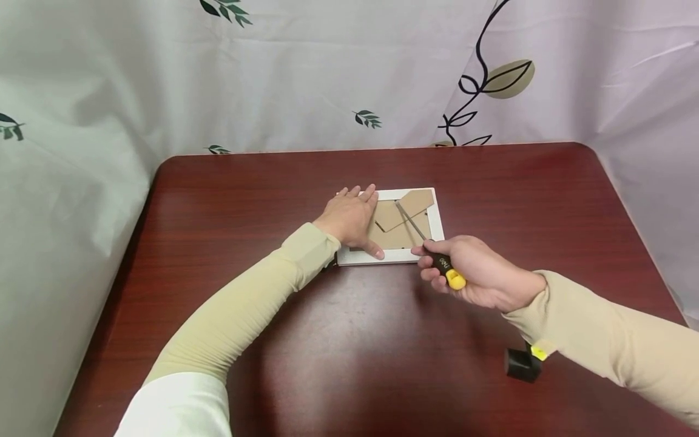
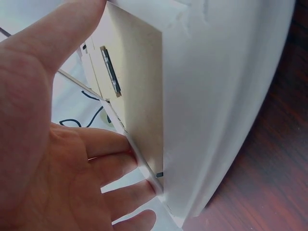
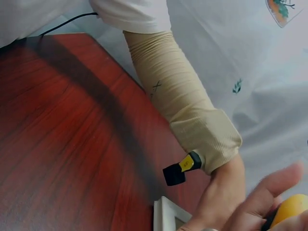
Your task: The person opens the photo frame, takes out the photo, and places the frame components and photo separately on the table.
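Note:
A white picture frame (image 1: 358, 257) lies back side up on the table, its brown backing board (image 1: 393, 238) and folded-out stand flap (image 1: 417, 199) showing. My left hand (image 1: 349, 217) rests with spread fingers across the frame's left side, thumb at the near edge. In the left wrist view a dark metal piece (image 2: 110, 71) sits on the backing. My right hand (image 1: 480, 267) grips a screwdriver (image 1: 440, 262) by its black and yellow handle. The shaft points up and left, and its tip meets the backing near the far edge of the frame.
The dark red wooden table (image 1: 349, 340) spreads around the frame. Behind it hangs a pale curtain (image 1: 306, 79) with leaf prints. A small black camera (image 1: 522, 364) is strapped under my right wrist.

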